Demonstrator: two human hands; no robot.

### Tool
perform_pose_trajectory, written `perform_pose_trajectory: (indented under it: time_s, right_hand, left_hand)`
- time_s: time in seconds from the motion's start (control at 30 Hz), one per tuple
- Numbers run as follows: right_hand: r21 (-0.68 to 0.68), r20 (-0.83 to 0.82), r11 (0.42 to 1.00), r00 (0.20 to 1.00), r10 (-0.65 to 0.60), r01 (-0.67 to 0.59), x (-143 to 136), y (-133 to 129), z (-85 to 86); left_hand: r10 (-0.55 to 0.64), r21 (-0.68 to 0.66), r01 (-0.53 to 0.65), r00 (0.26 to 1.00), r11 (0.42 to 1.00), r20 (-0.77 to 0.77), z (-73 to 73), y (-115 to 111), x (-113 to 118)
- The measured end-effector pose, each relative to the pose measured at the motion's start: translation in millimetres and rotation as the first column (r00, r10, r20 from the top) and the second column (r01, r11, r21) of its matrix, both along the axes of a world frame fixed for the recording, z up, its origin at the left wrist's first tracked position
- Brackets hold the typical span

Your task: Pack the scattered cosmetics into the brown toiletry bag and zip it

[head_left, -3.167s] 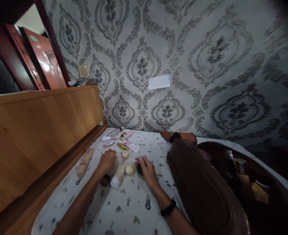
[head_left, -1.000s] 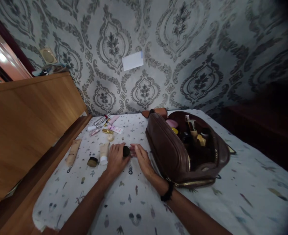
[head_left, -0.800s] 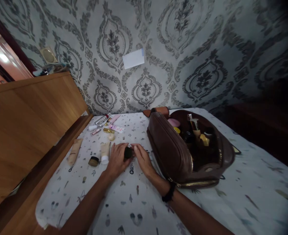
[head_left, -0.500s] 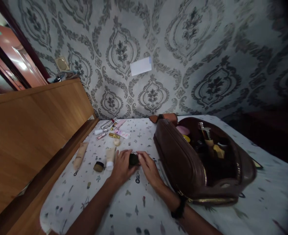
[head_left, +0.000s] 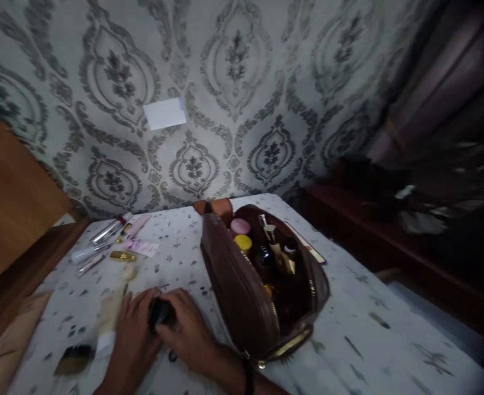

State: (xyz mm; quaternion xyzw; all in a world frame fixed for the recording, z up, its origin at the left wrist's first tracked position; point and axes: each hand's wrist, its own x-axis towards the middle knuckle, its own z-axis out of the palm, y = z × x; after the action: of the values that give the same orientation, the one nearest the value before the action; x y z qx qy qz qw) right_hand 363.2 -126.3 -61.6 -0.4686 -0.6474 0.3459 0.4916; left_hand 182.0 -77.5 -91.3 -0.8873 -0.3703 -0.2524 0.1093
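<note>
Between my hands is a small dark container (head_left: pixel 158 314) that looks like a jar; its exact kind is blurred. My left hand (head_left: pixel 132 334) is closed against its left side. On the other side, the thumb and fingers of my right hand (head_left: pixel 192 332) grip it. Just left of my left hand lies a cream tube with a white cap (head_left: pixel 108 323). A small jar with a black lid (head_left: pixel 74 359) sits farther left. To the right of my hands stands an open brown cosmetic bag (head_left: pixel 239 285), with a pink round item (head_left: pixel 240 226), a yellow lid (head_left: pixel 243 243) and several bottles inside.
Several slim cosmetics, including a gold tube (head_left: pixel 123 256) and a pink packet (head_left: pixel 143 247), lie at the back left. A beige tube (head_left: pixel 17 340) is at the left edge. Behind the bag lies an orange-brown item (head_left: pixel 221 207). A wooden board (head_left: pixel 15 203) borders the left side.
My view has turned right, so the bag and hands appear farther left. The dark container stays between both hands, with the right hand's fingers now closed more around it.
</note>
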Motion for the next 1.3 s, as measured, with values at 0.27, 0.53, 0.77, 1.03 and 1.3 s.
perform_pose_trajectory:
  time_s: [0.27, 0.53, 0.77, 1.03, 1.3]
  right_hand:
    - [-0.032, 0.115, 0.998, 0.992, -0.05, 0.054, -1, -4, -1.8]
    - [-0.117, 0.058, 0.986, 0.992, -0.115, 0.121, -3, 1, 1.3]
    - [-0.161, 0.001, 0.976, 0.989, -0.145, 0.143, -1, -1, 7.9]
    - [-0.131, -0.023, 0.979, 0.987, -0.158, 0.153, -2, -1, 7.6]
    - [-0.072, 0.028, 0.989, 0.992, -0.124, 0.125, -2, -2, 3.6]
  left_hand:
    - [-0.121, 0.16, 0.139, 0.986, 0.977, -0.117, -17.1, 18, -19]
    - [-0.124, 0.205, 0.161, 0.975, 0.965, -0.182, -10.0, 25, -22]
    - [-0.071, 0.188, 0.096, 0.988, 0.978, -0.136, -4.9, 16, -9]
    - [-0.016, 0.194, 0.032, 0.996, 0.981, -0.083, -10.5, 16, -8]
    - [-0.037, 0.223, 0.054, 0.996, 0.973, -0.082, -0.2, 7, 3]
